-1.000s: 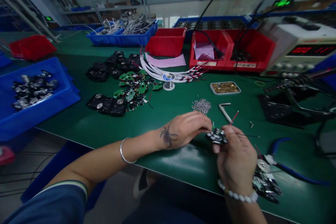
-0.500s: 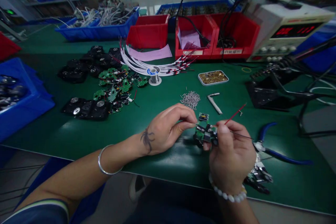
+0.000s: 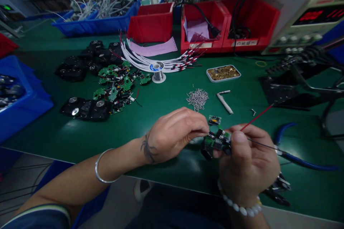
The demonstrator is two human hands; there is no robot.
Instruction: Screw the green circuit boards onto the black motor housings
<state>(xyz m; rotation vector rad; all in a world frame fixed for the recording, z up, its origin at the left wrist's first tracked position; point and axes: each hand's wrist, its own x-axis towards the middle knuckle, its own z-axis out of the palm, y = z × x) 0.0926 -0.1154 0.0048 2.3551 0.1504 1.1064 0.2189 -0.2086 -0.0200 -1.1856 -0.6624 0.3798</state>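
My right hand (image 3: 248,157) grips a small green circuit board (image 3: 217,142) with black parts on it. A red wire (image 3: 257,117) and a black wire (image 3: 262,144) stick out past its thumb. My left hand (image 3: 178,134) is closed in a pinch, its fingertips at the board's left edge; whatever lies between them is hidden. Behind the hands is a heap of small metal pins (image 3: 197,99), with a bent white stick (image 3: 225,103) to its right. Blue-handled pliers (image 3: 306,160) lie right of my right hand.
Circuit boards (image 3: 126,82) and black housings (image 3: 86,108) lie at left, by a solder spool (image 3: 158,73) and white cables (image 3: 150,63). Farther back are red bins (image 3: 152,25), a tin (image 3: 223,73) and a power supply (image 3: 303,18). A black stand (image 3: 282,87) is at right.
The camera view has shifted a little. The metal pin end that showed at my left fingertips is now hidden, and those fingertips are closer against the board.
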